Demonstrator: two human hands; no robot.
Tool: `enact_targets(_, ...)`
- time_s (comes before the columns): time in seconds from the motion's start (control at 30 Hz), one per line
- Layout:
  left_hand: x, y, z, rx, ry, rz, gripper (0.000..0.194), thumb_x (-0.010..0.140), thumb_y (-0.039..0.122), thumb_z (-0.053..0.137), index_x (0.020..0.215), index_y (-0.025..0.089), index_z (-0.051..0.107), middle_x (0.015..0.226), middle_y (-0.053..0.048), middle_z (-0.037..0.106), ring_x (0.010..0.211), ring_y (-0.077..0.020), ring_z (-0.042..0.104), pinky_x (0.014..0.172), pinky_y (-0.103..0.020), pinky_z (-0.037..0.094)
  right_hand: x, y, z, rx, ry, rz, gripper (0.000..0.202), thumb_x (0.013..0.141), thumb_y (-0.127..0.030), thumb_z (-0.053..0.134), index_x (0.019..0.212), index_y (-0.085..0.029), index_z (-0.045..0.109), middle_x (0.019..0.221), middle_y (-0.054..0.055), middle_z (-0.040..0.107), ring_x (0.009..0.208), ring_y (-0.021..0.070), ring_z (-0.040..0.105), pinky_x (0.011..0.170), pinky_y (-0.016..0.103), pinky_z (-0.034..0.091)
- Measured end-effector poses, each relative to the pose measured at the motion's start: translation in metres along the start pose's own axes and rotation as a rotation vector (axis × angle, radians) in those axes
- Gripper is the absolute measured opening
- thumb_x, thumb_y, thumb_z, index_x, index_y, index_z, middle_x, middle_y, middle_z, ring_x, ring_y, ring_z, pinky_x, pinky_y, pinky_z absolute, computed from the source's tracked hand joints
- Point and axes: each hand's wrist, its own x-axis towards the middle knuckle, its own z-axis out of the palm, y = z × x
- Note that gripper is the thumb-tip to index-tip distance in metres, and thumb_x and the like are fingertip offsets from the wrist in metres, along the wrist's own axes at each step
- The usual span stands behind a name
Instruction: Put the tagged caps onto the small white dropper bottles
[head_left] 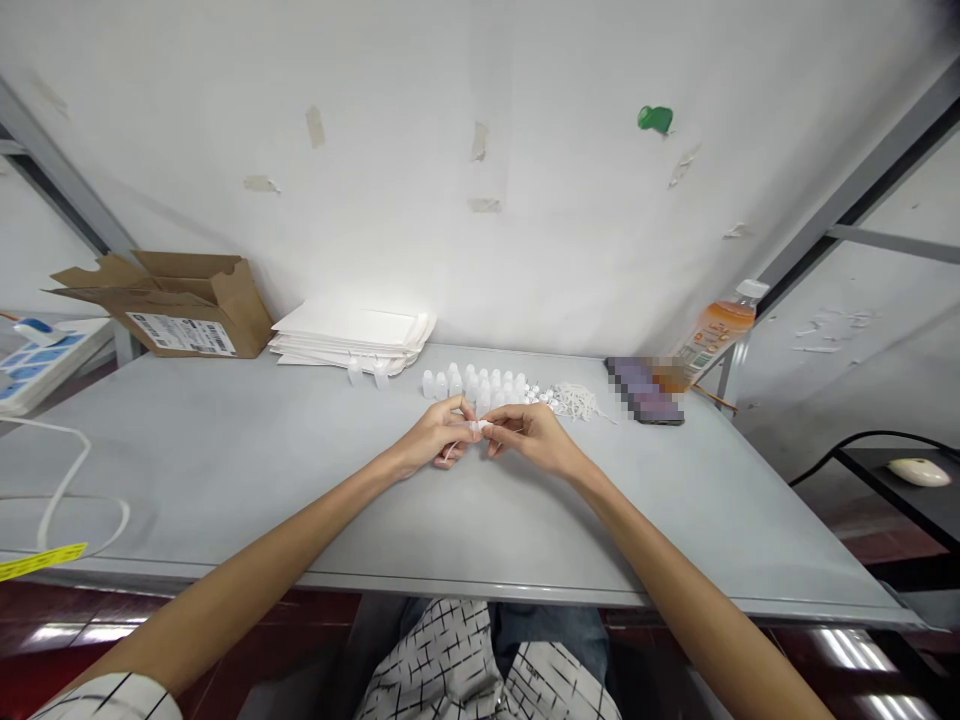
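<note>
Both hands meet at the middle of the grey table, fingertips almost touching. My left hand [442,437] is closed on a small white piece [477,427], and a thin white strand hangs by its fingers. My right hand [529,437] pinches the other side of the same piece. Just beyond them stand several small translucent bottles [455,382] in rows, partly hidden by the hands. A pile of thin white strands [576,401] lies to their right, with small white caps [541,396] beside it. Two more translucent bottles [381,375] stand apart to the left.
An open cardboard box [202,310] and a stack of white sheets [349,335] sit at the back left. At right are a phone [651,395] and an orange drink bottle [716,335]. A white cable [64,480] loops over the table's left side.
</note>
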Motion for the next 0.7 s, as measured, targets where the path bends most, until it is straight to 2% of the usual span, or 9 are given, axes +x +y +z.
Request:
enact_targets(0.17, -0.0011, 0.0003, 0.0033, 0.029, 0.016, 0.040, 0.027, 0.078, 0.025, 0.069, 0.084, 0.022, 0.043, 0.061, 0.009, 0.042, 0.043, -0.0028, 0.031, 0.038, -0.016, 0.021, 0.0009, 0.0025, 0.0016, -0.014, -0.029, 0.044, 0.043, 0.086, -0.056, 0.060, 0.076, -0.015, 0.063, 0.067, 0.003, 0.063, 0.059, 0.0165, 0.067, 0.054, 0.028, 0.055)
enact_targets(0.37, -0.0044, -0.0001, 0.0089, 0.059, 0.043, 0.127, 0.031, 0.077, 0.030, 0.072, 0.085, 0.021, 0.042, 0.066, 0.008, 0.047, 0.044, -0.0027, 0.035, 0.039, -0.017, 0.025, -0.0004, 0.0005, 0.0041, -0.113, -0.021, 0.039, 0.051, 0.091, -0.063, 0.048, 0.067, -0.019, 0.050, 0.059, -0.001, 0.056, 0.047, 0.0123, 0.057, 0.044, 0.024, 0.044)
enact_targets(0.57, -0.0049, 0.0005, 0.0099, 0.124, 0.053, 0.175, 0.032, 0.077, 0.031, 0.072, 0.086, 0.021, 0.043, 0.067, 0.007, 0.048, 0.044, -0.0032, 0.037, 0.039, -0.017, 0.030, -0.0016, -0.0004, 0.0045, -0.240, -0.004, -0.003, 0.052, 0.099, -0.053, 0.037, 0.062, -0.019, 0.049, 0.052, -0.002, 0.052, 0.044, 0.0098, 0.048, 0.052, 0.025, 0.040)
enact_targets(0.7, -0.0039, 0.0005, 0.0093, 0.151, 0.064, 0.178, 0.032, 0.076, 0.031, 0.072, 0.085, 0.021, 0.043, 0.068, 0.007, 0.048, 0.045, -0.0033, 0.037, 0.039, -0.017, 0.031, -0.0014, -0.0022, 0.0055, -0.382, 0.107, -0.079, 0.042, 0.098, -0.043, 0.045, 0.064, -0.019, 0.047, 0.053, -0.003, 0.052, 0.048, 0.0096, 0.045, 0.054, 0.025, 0.037)
